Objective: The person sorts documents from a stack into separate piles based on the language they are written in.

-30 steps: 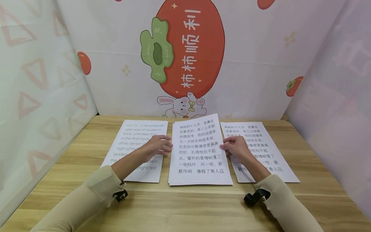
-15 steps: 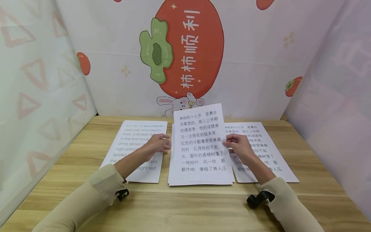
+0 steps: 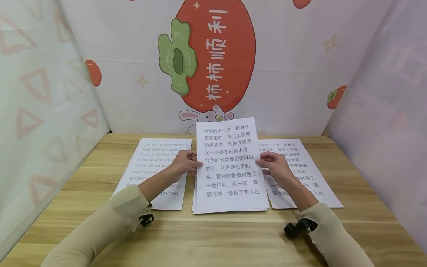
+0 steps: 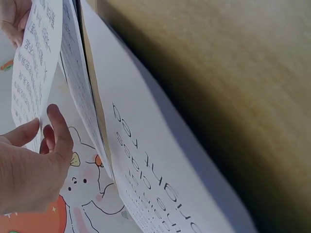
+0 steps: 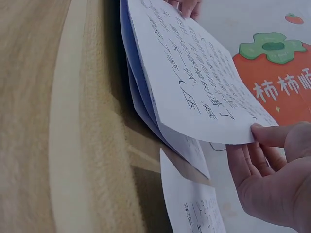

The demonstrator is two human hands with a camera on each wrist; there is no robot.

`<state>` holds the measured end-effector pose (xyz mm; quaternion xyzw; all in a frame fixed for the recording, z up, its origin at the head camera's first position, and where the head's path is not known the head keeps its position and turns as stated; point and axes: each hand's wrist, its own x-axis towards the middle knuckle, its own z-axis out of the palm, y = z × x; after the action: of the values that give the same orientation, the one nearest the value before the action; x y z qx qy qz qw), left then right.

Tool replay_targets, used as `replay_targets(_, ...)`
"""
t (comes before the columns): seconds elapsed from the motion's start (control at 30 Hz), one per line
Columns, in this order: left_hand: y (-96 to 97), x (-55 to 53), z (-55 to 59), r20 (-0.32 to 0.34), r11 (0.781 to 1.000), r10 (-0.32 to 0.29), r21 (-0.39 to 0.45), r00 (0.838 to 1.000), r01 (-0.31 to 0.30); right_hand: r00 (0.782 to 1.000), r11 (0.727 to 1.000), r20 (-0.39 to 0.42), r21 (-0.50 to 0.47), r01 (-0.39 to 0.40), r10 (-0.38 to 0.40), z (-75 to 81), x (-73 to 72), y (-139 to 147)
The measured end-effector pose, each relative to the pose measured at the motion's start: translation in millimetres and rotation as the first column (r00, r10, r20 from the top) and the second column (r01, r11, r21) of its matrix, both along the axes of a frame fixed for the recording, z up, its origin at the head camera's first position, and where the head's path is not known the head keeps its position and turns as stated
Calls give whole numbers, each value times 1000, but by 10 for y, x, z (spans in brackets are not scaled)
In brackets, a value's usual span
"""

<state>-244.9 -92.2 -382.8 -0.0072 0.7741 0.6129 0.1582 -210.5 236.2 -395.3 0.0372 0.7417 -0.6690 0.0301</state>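
Note:
A white sheet of paper (image 3: 230, 163) printed with Chinese text is raised at its far end over the middle paper stack (image 3: 197, 210). At its left edge, my left hand (image 3: 184, 163) pinches it between thumb and fingers, as the left wrist view also shows. My right hand (image 3: 276, 165) grips the opposite edge, thumb on the printed face and fingers behind in the right wrist view. The stack's lower sheets peek out along the left and bottom; the rest of them is hidden.
To the left lies a sheet with English text (image 3: 163, 148), partly under my left forearm. A Chinese-text sheet (image 3: 313, 193) lies on the right, partly covered by my right hand. All rest on a wooden table (image 3: 213, 241) before a printed backdrop (image 3: 283, 74).
The top sheet of the middle stack has risen at its far end and levelled out. My left hand has moved right and taken its left edge; my right hand keeps its hold.

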Motion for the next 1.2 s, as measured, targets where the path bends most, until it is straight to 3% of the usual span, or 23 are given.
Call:
replay_targets(0.2,21,-23,63,11,999,40,-3,999,-40,999,998,17,59,28,-29,41,15,-3)
replay_targets(0.47,91,-33,107,22,999,50,21,999,-50,997,990,44,131,56,-62,70,36,67)
replay_targets(0.77,228,-46,144,17,998,-17,67,1000,16,997,992,65,121,33,-41,64,43,233)
replay_targets(1.2,434,-74,202,49,989,-119,98,992,113,994,996,93,63,-65,59,127,87,589)
